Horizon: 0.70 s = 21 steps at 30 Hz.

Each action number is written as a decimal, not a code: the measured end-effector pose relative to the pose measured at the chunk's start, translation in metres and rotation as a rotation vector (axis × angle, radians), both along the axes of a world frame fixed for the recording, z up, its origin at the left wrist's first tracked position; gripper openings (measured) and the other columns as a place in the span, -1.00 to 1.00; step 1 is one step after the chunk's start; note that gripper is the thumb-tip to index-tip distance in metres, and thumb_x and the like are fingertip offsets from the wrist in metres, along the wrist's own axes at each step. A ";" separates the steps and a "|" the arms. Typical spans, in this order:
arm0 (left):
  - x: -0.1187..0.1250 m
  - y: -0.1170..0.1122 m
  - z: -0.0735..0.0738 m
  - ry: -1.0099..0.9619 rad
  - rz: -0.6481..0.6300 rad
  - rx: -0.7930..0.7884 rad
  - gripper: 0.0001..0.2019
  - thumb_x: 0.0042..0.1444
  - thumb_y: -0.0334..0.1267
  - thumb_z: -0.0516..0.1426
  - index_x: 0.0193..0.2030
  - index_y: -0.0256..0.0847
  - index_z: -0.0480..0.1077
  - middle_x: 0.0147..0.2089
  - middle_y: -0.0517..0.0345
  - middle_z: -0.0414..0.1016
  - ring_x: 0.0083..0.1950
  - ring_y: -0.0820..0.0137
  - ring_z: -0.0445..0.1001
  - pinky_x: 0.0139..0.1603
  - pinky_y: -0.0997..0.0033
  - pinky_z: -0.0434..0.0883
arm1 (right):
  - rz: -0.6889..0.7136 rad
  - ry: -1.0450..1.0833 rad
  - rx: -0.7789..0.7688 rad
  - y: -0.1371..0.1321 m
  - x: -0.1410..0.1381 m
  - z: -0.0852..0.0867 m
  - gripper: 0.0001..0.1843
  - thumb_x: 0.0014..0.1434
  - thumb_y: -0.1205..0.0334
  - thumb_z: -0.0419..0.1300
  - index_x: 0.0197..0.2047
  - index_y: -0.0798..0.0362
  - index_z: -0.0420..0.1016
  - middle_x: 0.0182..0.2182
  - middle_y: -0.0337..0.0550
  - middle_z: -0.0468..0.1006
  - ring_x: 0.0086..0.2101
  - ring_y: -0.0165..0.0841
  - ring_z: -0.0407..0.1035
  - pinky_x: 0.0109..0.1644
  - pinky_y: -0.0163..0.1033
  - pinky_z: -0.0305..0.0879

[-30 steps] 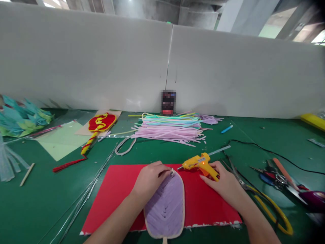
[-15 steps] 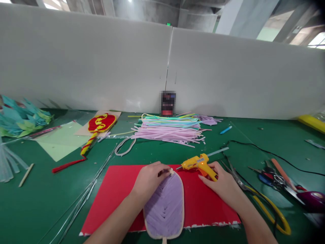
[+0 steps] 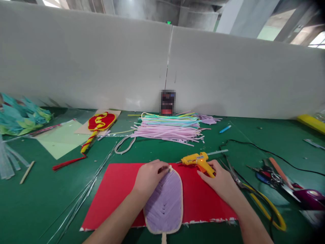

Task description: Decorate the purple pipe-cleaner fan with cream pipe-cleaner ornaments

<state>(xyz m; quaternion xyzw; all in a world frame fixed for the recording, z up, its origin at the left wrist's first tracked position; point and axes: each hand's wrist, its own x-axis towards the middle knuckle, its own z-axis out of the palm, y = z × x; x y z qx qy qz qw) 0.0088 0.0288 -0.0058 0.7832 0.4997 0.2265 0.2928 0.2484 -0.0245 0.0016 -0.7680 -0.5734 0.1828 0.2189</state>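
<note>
Green surface [image 3: 33,210], white partition [image 3: 88,64] behind: fingers of a person's left hand [image 3: 149,176], nearly closed, pinch the far tip of a lilac fan [image 3: 169,203], which lies with its long axis toward the wearer, handle nearest. The right hand [image 3: 219,179] curls its fingers around the handle of a yellow glue gun [image 3: 194,159], its nozzle pointing left, just right of the fan's tip; whether the gun also rests on the red sheet [image 3: 203,200] beneath cannot be told. Yellow-handled scissors [image 3: 241,184] lie just right; pastel strips [image 3: 169,130] sit beyond.
</note>
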 end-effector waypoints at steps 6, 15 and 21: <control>0.001 0.002 -0.001 0.041 -0.027 0.042 -0.83 0.10 -0.21 0.05 -0.29 -0.05 0.46 -0.31 0.24 0.47 -0.27 0.43 0.41 -0.31 0.52 0.25 | -0.004 0.004 0.001 0.001 0.001 -0.004 -0.67 -0.04 -0.05 0.10 -0.28 -0.02 0.25 -0.37 -0.18 0.51 -0.39 -0.28 0.41 -0.36 -0.27 0.25; -0.004 0.006 -0.005 -0.179 0.022 -0.014 -0.72 0.15 -0.21 -0.06 -0.31 -0.13 0.48 -0.45 0.19 0.42 -0.39 0.46 0.38 -0.35 0.52 0.26 | -0.080 -0.181 0.160 0.002 0.008 -0.014 -0.66 -0.01 -0.02 0.11 -0.27 0.06 0.30 -0.32 -0.08 0.42 -0.30 -0.23 0.33 -0.24 -0.17 0.24; -0.008 0.012 -0.012 -0.660 0.194 -0.372 -0.65 0.11 -0.05 -0.05 -0.20 -0.25 0.41 -0.60 0.29 0.24 -0.69 0.59 0.17 -0.70 0.60 0.15 | -0.078 -0.315 0.281 0.002 0.013 -0.021 -0.52 -0.04 -0.14 0.14 -0.23 0.12 0.38 -0.32 -0.03 0.38 -0.28 -0.19 0.29 -0.19 -0.10 0.23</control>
